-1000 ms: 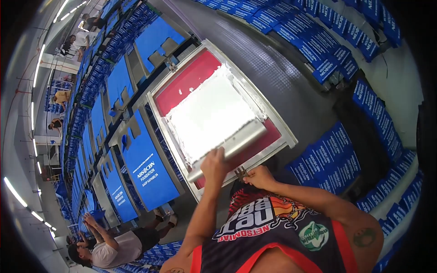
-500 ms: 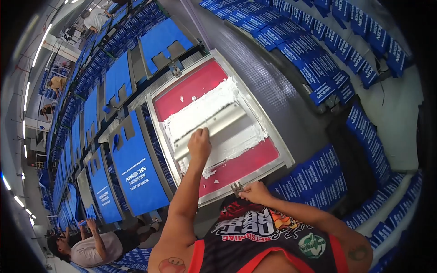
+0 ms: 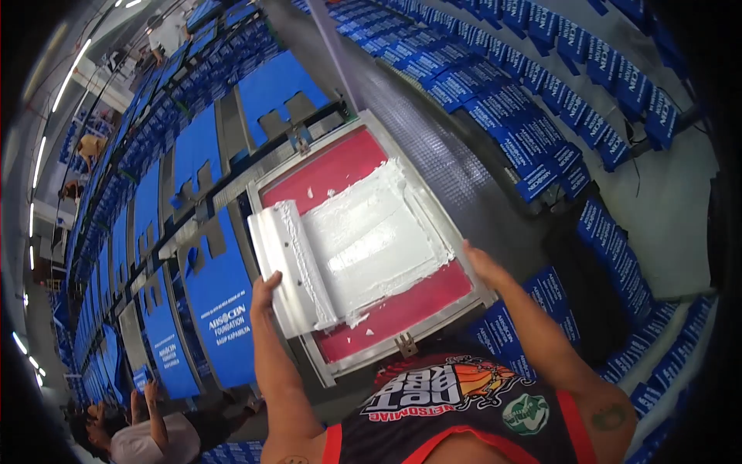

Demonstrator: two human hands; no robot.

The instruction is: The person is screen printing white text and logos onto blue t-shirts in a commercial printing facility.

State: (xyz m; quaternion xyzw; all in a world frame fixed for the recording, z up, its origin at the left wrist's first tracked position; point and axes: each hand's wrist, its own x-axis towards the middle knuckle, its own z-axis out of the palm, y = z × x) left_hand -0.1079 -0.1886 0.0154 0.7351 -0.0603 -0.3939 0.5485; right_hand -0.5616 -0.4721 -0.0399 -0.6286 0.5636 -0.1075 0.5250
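Note:
A silver screen-printing frame (image 3: 375, 127) holds a red screen (image 3: 331, 156) with a rectangle of white paste (image 3: 371, 224) on it. My left hand (image 3: 264, 290) grips the long metal squeegee (image 3: 274, 255), coated with white paste, which lies lengthwise over the frame's left side. My right hand (image 3: 485, 267) is at the frame's right edge, fingers extended against it. A metal clamp (image 3: 406, 344) sits on the near edge of the frame, below the screen.
Blue fabric pieces (image 3: 216, 309) lie on metal boards along my left. Rows of printed blue pieces (image 3: 495, 131) fill racks on the right, beside a purple post (image 3: 336, 54). A co-worker (image 3: 139, 437) handles blue fabric at lower left; other people (image 3: 166, 35) are farther back.
The squeegee has gone from crosswise over the paste to upright at the left side with my left hand. My right hand has left the near clamp for the right edge.

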